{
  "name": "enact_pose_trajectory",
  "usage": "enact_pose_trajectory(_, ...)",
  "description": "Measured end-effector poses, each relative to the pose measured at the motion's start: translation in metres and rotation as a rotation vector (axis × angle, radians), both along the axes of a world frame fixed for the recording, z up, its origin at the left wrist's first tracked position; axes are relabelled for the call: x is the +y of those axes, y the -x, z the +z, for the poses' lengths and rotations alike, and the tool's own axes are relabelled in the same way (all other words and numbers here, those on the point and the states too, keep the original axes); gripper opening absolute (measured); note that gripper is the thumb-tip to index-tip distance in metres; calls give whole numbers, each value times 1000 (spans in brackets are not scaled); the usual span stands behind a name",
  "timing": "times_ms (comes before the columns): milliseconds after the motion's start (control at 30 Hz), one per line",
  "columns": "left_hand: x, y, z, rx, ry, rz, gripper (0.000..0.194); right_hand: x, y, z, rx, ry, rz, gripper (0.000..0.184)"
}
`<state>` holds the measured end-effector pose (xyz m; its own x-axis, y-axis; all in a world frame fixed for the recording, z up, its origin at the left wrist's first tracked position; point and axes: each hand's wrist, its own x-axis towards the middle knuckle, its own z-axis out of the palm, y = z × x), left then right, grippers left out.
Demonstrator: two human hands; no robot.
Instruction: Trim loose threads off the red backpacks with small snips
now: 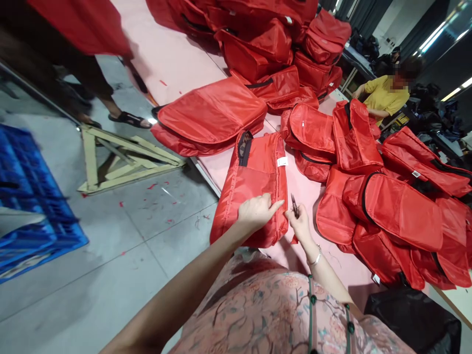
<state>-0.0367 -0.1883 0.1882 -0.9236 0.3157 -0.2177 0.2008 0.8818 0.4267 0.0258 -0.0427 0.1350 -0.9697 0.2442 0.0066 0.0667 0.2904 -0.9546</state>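
Note:
A red fabric bag point(254, 182) with a white label and a black-edged opening at its far end lies in front of me at the table edge. My left hand point(256, 212) rests on its near part, fingers curled against the fabric and thumb pointing right. Just beyond the bag's right side, my right hand point(301, 225) is closed around small dark thread snips point(294, 205), their tip pointing away from me. The right fingertips are close to the bag's edge; whether they touch it I cannot tell.
Red bags are heaped at the back point(258, 44) and right point(401, 211) of the pink tabletop point(173, 59). A blue crate point(40, 206) and a cream metal stand point(125, 160) occupy the floor at left. One person stands at far left; another in yellow point(387, 96) works at right.

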Motion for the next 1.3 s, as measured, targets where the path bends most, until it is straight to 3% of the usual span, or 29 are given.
enact_pose_trajectory(167,3,36,-3,162,-30,52,36,-24,8,-11,24,187,-3,36)
enact_pose_trajectory(567,5,114,-15,61,-135,251,31,-44,9,-27,20,207,7,28)
enact_pose_trajectory(767,-2,131,-30,-39,-369,282,15,-46,9,-26,12,192,20,24)
enact_pose_trajectory(933,-6,137,-38,-171,-551,333,17,-49,6,-23,22,208,54,25)
enact_pose_trajectory(1033,-6,149,-35,-168,-486,361,30,-55,3,-23,51,192,98,26)
enact_pose_trajectory(1133,-5,160,-29,-110,-326,349,43,-63,0,-27,63,223,138,27)
enact_pose_trajectory(1300,-4,158,-27,-77,-125,261,36,-68,-5,-38,31,330,254,36)
